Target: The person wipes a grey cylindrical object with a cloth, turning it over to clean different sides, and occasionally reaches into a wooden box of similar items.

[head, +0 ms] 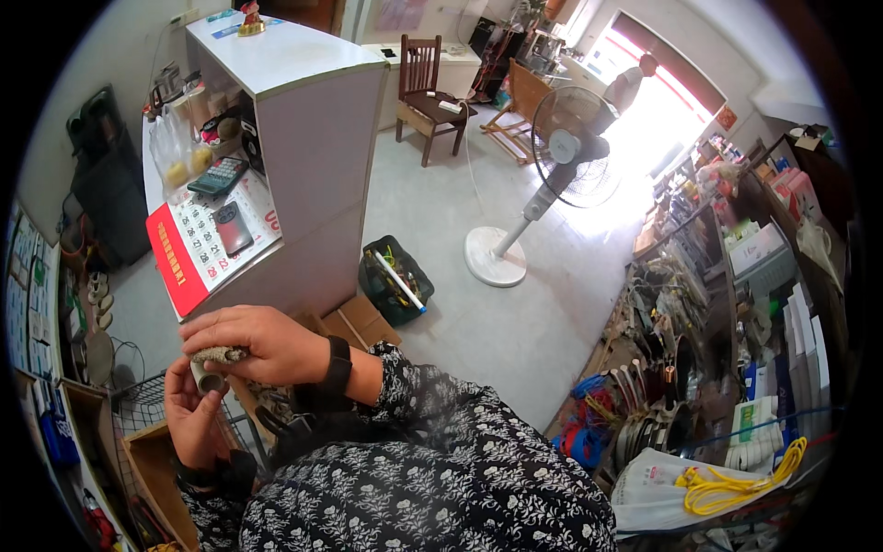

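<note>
My left hand (190, 414) grips a short, pale hollow tube (201, 372), its open end facing me. Above it, my right hand (265, 341) has its fingers curled over a crumpled, rough grey-beige cloth (224, 355). The cloth lies against the tube's upper part, and my right fingers cover the rest of the tube. Just beyond both hands is a counter with a wall calendar (183, 265) lying on it. A mobile phone (233, 229) and a calculator (218, 176) rest on the calendar.
A dark bin of tools (372, 293) stands on the floor beside a cardboard box (359, 321). Further off are a pedestal fan (495, 257), a wooden chair (421, 103) and a person (624, 90) near the bright doorway. Crowded shelves (690, 297) line the right side.
</note>
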{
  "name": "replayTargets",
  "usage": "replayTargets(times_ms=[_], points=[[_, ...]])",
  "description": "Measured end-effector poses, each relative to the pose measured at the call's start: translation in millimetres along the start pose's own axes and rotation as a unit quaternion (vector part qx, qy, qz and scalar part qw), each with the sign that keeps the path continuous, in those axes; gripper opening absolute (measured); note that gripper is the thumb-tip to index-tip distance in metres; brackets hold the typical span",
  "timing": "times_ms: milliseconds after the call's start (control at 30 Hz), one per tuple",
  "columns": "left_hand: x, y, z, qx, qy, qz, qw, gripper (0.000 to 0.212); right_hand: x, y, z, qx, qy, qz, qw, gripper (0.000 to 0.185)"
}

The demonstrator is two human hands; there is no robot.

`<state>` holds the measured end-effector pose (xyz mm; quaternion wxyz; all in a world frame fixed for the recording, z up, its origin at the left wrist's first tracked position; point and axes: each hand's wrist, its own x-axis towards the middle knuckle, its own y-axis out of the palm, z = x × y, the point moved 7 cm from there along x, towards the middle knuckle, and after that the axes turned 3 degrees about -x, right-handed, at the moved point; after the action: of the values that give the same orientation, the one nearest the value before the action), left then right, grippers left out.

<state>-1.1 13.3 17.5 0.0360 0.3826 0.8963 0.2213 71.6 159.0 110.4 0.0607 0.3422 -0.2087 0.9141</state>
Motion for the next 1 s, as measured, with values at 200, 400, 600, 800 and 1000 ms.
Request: replayTargets(times_ms=[200, 400, 600, 800, 1000], points=[[12, 2, 2, -0.015, 0.036, -0.018, 0.999, 0.054, -1, 6, -1, -0.081, -0.007, -0.002, 0.997, 0.046], [14, -2, 3, -0.018, 0.052, -0.033, 0.998, 0.055, 0, 7, -5, -0.048, 0.024, -0.032, 0.998, 0.041], [17, 9, -2, 0.014, 0.033, -0.041, 0.999, 0.052, -10, 12, -22, 0.027, 0.116, -0.026, 0.993, 0.028], [15, -8, -13, 0.010, 0.065, -0.049, 0.997, 0.050, -20, 9, -17, 0.207, 0.180, 0.040, 0.961, 0.023], [32, 16, -24, 0.063, 0.045, -0.012, 0.997, 0.053, 25, -47, 11, -0.040, 0.068, -0.056, 0.995, 0.023]])
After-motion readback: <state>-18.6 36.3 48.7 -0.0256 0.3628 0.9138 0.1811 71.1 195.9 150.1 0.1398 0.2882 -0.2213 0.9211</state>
